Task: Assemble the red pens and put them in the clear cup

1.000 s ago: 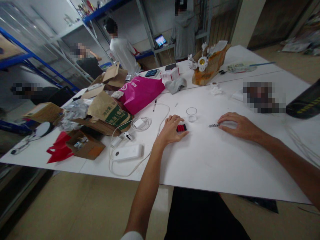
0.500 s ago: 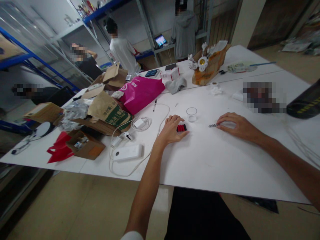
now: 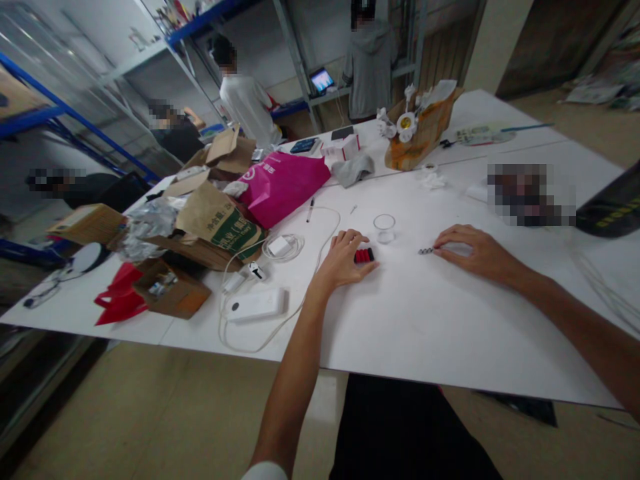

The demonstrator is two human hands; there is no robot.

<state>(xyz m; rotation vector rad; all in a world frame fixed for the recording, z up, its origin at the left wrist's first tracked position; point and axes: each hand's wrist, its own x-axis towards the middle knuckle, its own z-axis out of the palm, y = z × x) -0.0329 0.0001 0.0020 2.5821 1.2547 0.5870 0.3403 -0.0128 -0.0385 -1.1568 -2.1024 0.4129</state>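
My left hand [image 3: 345, 259] rests on the table, thumb and fingers apart and curved around a short row of red and black pieces [image 3: 364, 255]. Part of that row is hidden by the hand. My right hand [image 3: 465, 250] has its thumb and forefinger close together at the right end of a row of small grey, shiny pieces [image 3: 425, 251]. What these pieces are is too small to tell. Between the hands, slightly farther back, stands a clear round cup [image 3: 384, 230].
On the white table [image 3: 425, 333] lie a white power bank [image 3: 256, 305], coiled cable [image 3: 295, 248], a pen [image 3: 311, 211] and a pink bag [image 3: 285, 183]. Cardboard boxes [image 3: 173, 290] stand left, a dark bottle [image 3: 613, 200] right. Several people are beyond the table.
Both hands and the pieces near them look the same. In the background, a seated person's arm has come down from the head.
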